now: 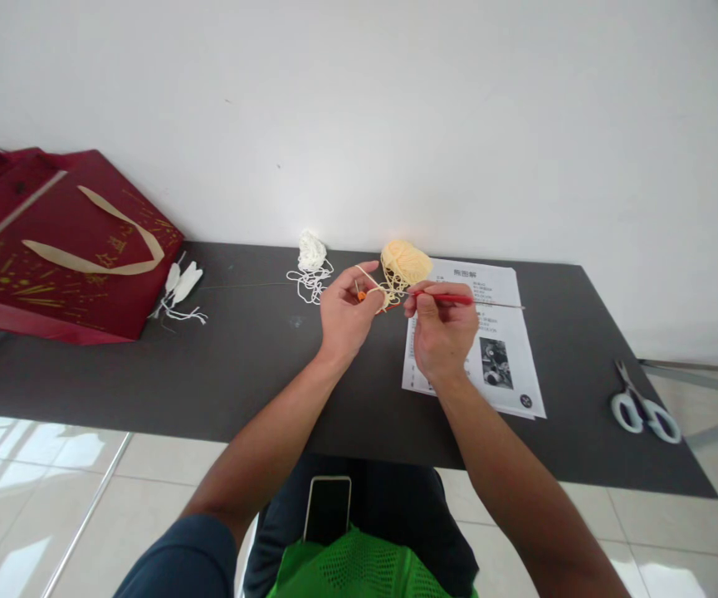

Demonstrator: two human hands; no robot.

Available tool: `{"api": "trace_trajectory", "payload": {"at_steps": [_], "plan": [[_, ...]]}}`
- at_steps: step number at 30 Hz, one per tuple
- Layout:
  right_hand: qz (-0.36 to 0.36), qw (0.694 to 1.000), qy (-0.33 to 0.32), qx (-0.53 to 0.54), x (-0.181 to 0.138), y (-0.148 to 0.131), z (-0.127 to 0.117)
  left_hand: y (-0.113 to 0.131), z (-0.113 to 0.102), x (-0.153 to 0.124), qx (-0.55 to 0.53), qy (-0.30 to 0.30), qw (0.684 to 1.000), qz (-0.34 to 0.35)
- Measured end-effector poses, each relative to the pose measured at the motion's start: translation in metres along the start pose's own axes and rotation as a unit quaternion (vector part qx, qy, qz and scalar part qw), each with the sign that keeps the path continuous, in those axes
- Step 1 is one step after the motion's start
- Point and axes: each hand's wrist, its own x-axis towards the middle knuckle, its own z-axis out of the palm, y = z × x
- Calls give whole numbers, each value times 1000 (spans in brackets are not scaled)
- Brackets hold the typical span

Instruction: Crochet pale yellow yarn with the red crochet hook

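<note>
My right hand (444, 325) is closed round the red handle of a crochet hook (455, 298), whose metal shaft points left toward the other hand. My left hand (347, 309) pinches a small piece of pale yellow crochet work (382, 292), partly hidden by the fingers, with yarn looped over a raised finger. A small orange item (361, 296), perhaps a stitch marker, shows at the left fingers. Just behind the hands lies a ball of pale yellow yarn (406, 262), its loose strands trailing down to the work.
Printed sheets (508, 332) lie under my right hand. White yarn (312, 252) and white crocheted pieces (184, 282) rest to the left, beside a dark red gift bag (72, 249). Scissors (643, 407) lie near the right table edge. A phone (327, 508) is on my lap.
</note>
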Motion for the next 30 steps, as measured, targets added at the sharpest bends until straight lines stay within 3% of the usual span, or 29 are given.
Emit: {"api": "trace_trajectory", "payload": {"at_steps": [14, 18, 23, 30], "plan": [[-56, 997, -3, -53, -12, 0, 7, -4, 1, -3, 36, 63, 997, 13], [-111, 986, -43, -120, -16, 1, 3, 0, 1, -3, 56, 93, 994, 10], [-155, 966, -108, -178, -14, 8, -5, 4, 2, 0, 1, 94, 993, -69], [-149, 962, -110, -203, -12, 14, -10, 5, -1, 5, -177, 44, 963, -197]]}}
